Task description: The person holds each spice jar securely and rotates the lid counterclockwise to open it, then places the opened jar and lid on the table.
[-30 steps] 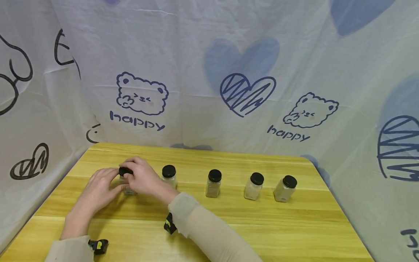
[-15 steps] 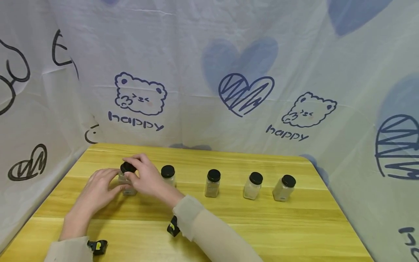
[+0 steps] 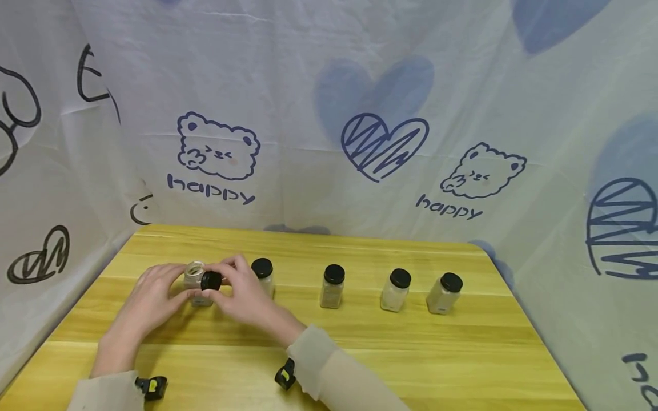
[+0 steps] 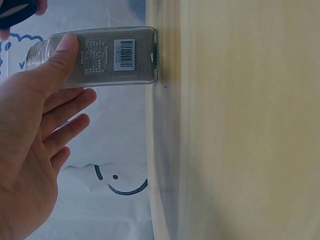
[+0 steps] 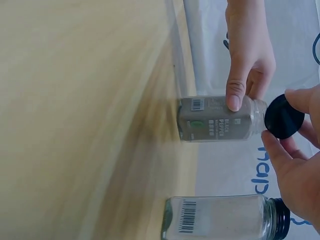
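Note:
A glass black pepper jar (image 5: 215, 125) stands upright on the table with its mouth uncovered. My left hand (image 3: 150, 299) grips it between thumb and fingers, the thumb across its side in the left wrist view. Its black screw lid (image 5: 284, 117) is pinched by the fingertips of my right hand (image 3: 247, 291), tilted just to the right of the jar's neck. Grey powder fills much of the jar (image 4: 112, 57), whose barcode label shows in the left wrist view.
To the right of my hands stand several capped glass jars in a row: one close by (image 3: 263, 277), then another jar (image 3: 332, 288), a paler jar (image 3: 396, 291) and the rightmost jar (image 3: 444, 294). A printed cloth (image 3: 298, 171) hangs behind the wooden table (image 3: 390, 354).
My right hand has lifted the black lid off the jar and moved it right and slightly down, exposing the mouth. My left hand keeps its grip on the jar.

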`<state>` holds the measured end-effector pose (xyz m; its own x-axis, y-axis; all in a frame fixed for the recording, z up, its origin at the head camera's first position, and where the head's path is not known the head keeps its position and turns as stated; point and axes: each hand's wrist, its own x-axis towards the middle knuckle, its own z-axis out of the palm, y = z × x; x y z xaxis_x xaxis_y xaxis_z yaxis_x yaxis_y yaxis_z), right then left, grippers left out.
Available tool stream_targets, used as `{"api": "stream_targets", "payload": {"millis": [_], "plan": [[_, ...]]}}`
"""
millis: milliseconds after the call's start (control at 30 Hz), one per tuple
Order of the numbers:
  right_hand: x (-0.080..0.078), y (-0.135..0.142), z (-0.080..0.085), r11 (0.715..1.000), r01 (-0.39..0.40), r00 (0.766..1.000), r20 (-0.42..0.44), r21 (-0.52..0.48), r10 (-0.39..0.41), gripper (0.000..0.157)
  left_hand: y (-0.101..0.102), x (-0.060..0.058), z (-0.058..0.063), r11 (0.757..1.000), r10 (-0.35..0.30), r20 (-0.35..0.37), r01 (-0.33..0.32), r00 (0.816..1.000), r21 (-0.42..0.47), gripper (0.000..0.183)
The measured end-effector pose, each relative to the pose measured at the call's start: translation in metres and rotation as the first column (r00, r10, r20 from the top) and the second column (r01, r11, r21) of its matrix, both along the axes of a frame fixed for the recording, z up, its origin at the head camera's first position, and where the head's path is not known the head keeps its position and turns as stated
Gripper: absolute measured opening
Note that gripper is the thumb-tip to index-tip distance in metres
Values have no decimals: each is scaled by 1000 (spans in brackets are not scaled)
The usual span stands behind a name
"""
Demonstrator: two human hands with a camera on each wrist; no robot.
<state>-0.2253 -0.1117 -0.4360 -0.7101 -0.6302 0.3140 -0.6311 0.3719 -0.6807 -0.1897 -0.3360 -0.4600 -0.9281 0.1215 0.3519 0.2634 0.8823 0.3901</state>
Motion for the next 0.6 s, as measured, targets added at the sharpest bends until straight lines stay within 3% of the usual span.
{"api": "stream_targets", "payload": {"millis": [233, 367, 600], "plan": [[9, 4, -6, 997, -34, 988, 149, -71, 45, 40, 0, 0, 0, 1000, 2, 1, -2, 1000, 6, 58], [12, 4, -10, 994, -68, 965, 248, -88, 88, 39, 0, 0, 1, 1000, 7, 18, -7, 1000, 7, 60], [13, 0, -17, 983, -182, 920, 345, -37, 183, 38, 0, 1, 1, 1000, 8, 25, -8, 1000, 6, 58]]}}
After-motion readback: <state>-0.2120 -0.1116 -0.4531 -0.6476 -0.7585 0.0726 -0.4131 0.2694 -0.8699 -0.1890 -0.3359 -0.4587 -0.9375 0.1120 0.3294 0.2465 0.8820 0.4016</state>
